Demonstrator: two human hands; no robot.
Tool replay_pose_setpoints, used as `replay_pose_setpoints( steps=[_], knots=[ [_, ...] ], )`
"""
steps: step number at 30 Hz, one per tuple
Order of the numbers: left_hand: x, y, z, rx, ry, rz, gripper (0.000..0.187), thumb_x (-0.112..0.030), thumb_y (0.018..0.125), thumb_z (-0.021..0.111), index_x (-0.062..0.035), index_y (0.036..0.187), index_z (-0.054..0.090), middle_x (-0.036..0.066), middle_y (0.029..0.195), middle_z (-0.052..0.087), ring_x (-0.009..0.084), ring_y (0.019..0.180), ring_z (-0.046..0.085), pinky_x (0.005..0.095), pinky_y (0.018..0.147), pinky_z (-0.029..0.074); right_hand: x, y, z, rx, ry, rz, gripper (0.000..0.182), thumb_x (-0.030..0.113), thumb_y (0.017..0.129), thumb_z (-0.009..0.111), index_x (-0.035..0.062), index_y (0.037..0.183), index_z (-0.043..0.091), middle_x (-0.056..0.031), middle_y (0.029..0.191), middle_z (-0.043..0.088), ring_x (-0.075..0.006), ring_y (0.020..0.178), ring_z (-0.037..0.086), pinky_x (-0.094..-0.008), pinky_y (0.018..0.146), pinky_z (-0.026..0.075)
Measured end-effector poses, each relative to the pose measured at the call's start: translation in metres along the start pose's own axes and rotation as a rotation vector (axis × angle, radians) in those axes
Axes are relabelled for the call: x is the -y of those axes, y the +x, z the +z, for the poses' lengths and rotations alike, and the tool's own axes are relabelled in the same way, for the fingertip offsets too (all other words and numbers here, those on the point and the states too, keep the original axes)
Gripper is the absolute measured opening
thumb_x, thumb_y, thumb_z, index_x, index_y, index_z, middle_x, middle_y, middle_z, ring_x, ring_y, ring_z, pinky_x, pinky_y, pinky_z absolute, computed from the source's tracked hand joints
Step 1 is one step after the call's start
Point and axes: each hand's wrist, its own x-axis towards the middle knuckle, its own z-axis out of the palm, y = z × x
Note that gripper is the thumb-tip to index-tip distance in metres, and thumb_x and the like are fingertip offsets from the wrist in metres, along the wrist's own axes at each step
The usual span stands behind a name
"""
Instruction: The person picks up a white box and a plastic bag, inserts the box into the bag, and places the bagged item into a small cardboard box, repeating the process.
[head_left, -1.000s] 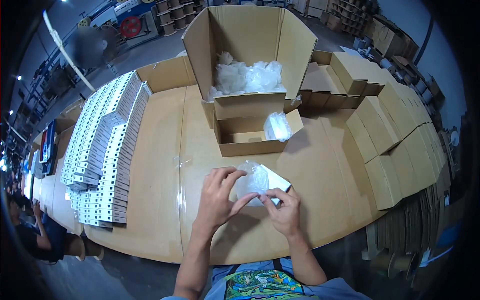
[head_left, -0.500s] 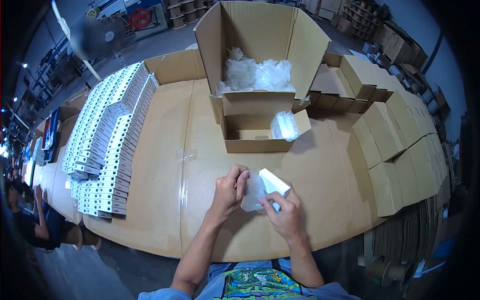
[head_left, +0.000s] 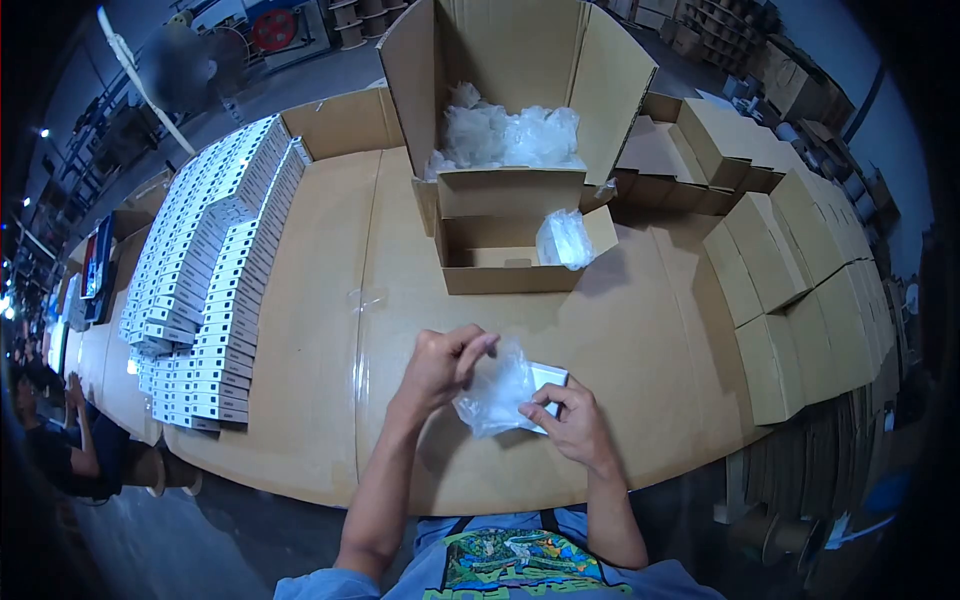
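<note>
Over the near middle of the table, my right hand [head_left: 574,425] grips a small white box [head_left: 547,377], its thumb and fingers closed on the right end. A clear plastic bag [head_left: 488,405] covers the box's left part and spreads out loosely to the left. My left hand [head_left: 438,368] is closed in a pinch at the bag's upper left edge; its fingertips partly hide the film there. Beyond both hands stands an open brown carton [head_left: 510,281], with one plastic-wrapped white box [head_left: 566,240] upright at its right end.
Behind the small carton, a large open carton [head_left: 510,60] holds crumpled clear bags [head_left: 515,135]. Stacked white boxes [head_left: 215,270] line the left side. Brown cartons [head_left: 800,290] are piled on the right. Another person [head_left: 80,430] sits at the far left edge.
The bag has opened out and now covers the box's left part. The white box has tilted flatter in my right hand. My left hand has shifted slightly left.
</note>
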Motion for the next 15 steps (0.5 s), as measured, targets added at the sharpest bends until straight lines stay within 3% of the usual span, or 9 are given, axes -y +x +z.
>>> replay_pose_setpoints(
  steps=[2, 3, 6, 7, 8, 10, 13, 15],
  knots=[
    [0.003, 0.005, -0.008, -0.108, -0.056, -0.041, 0.029, -0.011, 0.102, 0.059, 0.0010, 0.077, 0.069, 0.003, 0.055, 0.060, 0.0073, 0.038, 0.051, 0.0263, 0.039, 0.040, -0.001, -0.002, 0.001, -0.040, -0.006, -0.021, 0.024, 0.020, 0.084, 0.084, 0.0001, 0.083, 0.070, -0.0068, 0.084, 0.060, -0.0128, 0.063, 0.052, -0.0285, 0.055, 0.042],
    [0.008, 0.005, -0.020, -0.048, -0.091, -0.170, 0.029, -0.017, 0.106, 0.054, 0.0004, 0.088, 0.069, 0.003, 0.070, 0.065, 0.0081, 0.055, 0.060, 0.0270, 0.050, 0.048, -0.006, -0.003, 0.004, -0.088, 0.006, -0.035, 0.024, 0.019, 0.084, 0.084, 0.0000, 0.083, 0.070, -0.0066, 0.084, 0.060, -0.0128, 0.063, 0.052, -0.0283, 0.055, 0.042],
    [0.039, 0.006, -0.011, -0.426, -0.440, 0.063, 0.029, -0.028, 0.107, 0.053, -0.0017, 0.109, 0.065, 0.006, 0.095, 0.066, 0.0120, 0.085, 0.065, 0.0307, 0.070, 0.054, -0.008, -0.005, 0.009, -0.233, -0.032, -0.037, 0.023, 0.018, 0.084, 0.084, -0.0004, 0.084, 0.070, -0.0062, 0.084, 0.059, -0.0127, 0.065, 0.052, -0.0284, 0.055, 0.042],
    [0.035, -0.005, -0.010, -0.366, -0.529, -0.059, 0.040, -0.038, 0.105, 0.054, -0.0050, 0.128, 0.053, 0.008, 0.115, 0.060, 0.0175, 0.106, 0.061, 0.0351, 0.087, 0.053, -0.008, -0.005, 0.010, -0.287, -0.059, -0.031, 0.023, 0.018, 0.084, 0.084, -0.0005, 0.084, 0.070, -0.0062, 0.084, 0.059, -0.0127, 0.065, 0.052, -0.0285, 0.055, 0.041],
    [0.042, -0.017, 0.001, -0.353, -0.684, -0.124, 0.046, -0.037, 0.103, 0.060, -0.0056, 0.135, 0.047, 0.011, 0.119, 0.059, 0.0210, 0.108, 0.062, 0.0362, 0.090, 0.055, -0.011, -0.005, 0.013, -0.323, -0.009, -0.026, 0.023, 0.018, 0.085, 0.084, -0.0003, 0.084, 0.070, -0.0060, 0.084, 0.059, -0.0126, 0.066, 0.052, -0.0286, 0.055, 0.041],
    [0.037, -0.037, 0.017, -0.154, -0.589, -0.146, 0.051, -0.024, 0.099, 0.068, -0.0050, 0.139, 0.043, 0.012, 0.120, 0.060, 0.0204, 0.108, 0.063, 0.0363, 0.090, 0.056, -0.018, -0.005, 0.020, -0.393, 0.091, -0.016, 0.023, 0.019, 0.086, 0.083, 0.0002, 0.085, 0.070, -0.0056, 0.084, 0.058, -0.0123, 0.068, 0.051, -0.0290, 0.054, 0.040],
    [0.023, -0.045, 0.033, -0.014, -0.791, -0.365, 0.062, -0.006, 0.089, 0.077, -0.0013, 0.140, 0.041, 0.013, 0.116, 0.062, 0.0151, 0.098, 0.063, 0.0292, 0.084, 0.057, -0.021, -0.006, 0.021, -0.365, 0.100, 0.044, 0.023, 0.020, 0.087, 0.083, 0.0004, 0.085, 0.070, -0.0058, 0.086, 0.058, -0.0121, 0.070, 0.051, -0.0289, 0.055, 0.039],
    [0.030, -0.046, 0.035, 0.018, -0.807, -0.440, 0.064, -0.006, 0.089, 0.078, -0.0007, 0.141, 0.040, 0.011, 0.114, 0.063, 0.0128, 0.097, 0.064, 0.0257, 0.080, 0.055, -0.029, -0.008, 0.021, -0.362, 0.062, 0.036, 0.023, 0.019, 0.087, 0.083, 0.0003, 0.085, 0.070, -0.0064, 0.089, 0.058, -0.0123, 0.070, 0.051, -0.0285, 0.055, 0.040]
  ],
)
